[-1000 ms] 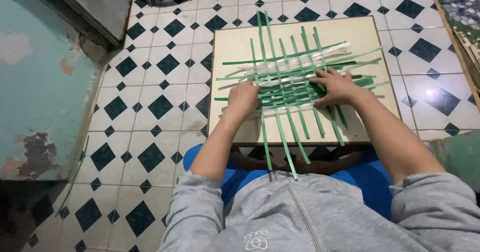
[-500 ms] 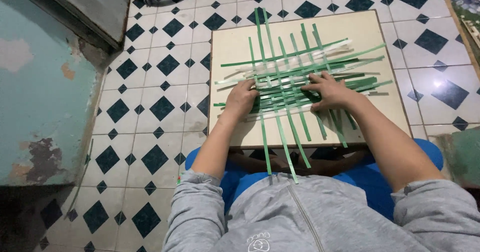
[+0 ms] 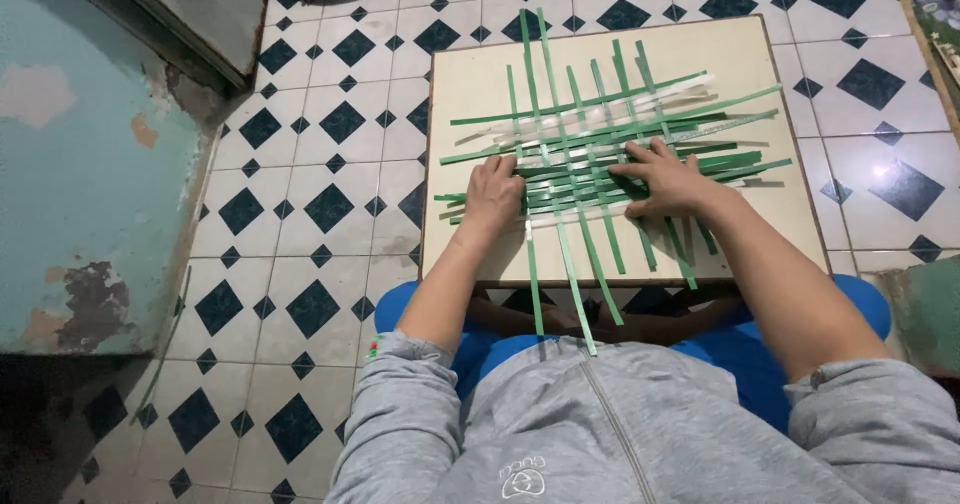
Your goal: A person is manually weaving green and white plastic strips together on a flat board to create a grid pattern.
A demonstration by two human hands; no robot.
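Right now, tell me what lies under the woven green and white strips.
The woven strips lie on a cream square board, bare around its edges. The left hand and right hand press flat on the weave. The board's middle is covered.

Head camera looks steeply down, close over board (image 3: 470, 84).

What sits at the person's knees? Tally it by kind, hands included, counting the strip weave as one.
Hands: 2, left hand and right hand
Board: 1
Weave of green and white strips: 1
Total: 4
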